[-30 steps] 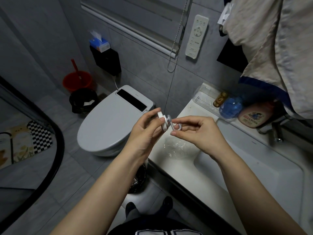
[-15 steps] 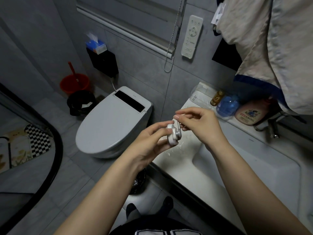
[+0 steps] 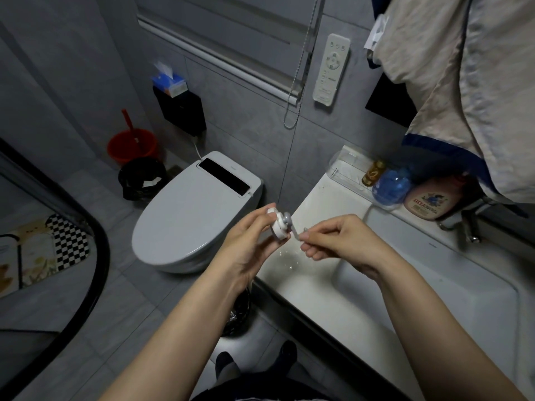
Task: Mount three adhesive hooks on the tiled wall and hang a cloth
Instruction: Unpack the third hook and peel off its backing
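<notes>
Nearest, the left hand point(image 3: 249, 241) pinches the white disc of an adhesive hook point(image 3: 280, 225) between thumb and fingers, over the left edge of the washbasin counter point(image 3: 324, 290). The right hand point(image 3: 344, 241) grips the metal hook arm by its tip — half a second ago it sat up against the disc, and now it has drawn out to the right. That looks like the hook being readied, so mounting has probably not begun. Beyond, no hook shows on the tiled wall point(image 3: 254, 134), and a cloth point(image 3: 463, 82) hangs at the upper right.
</notes>
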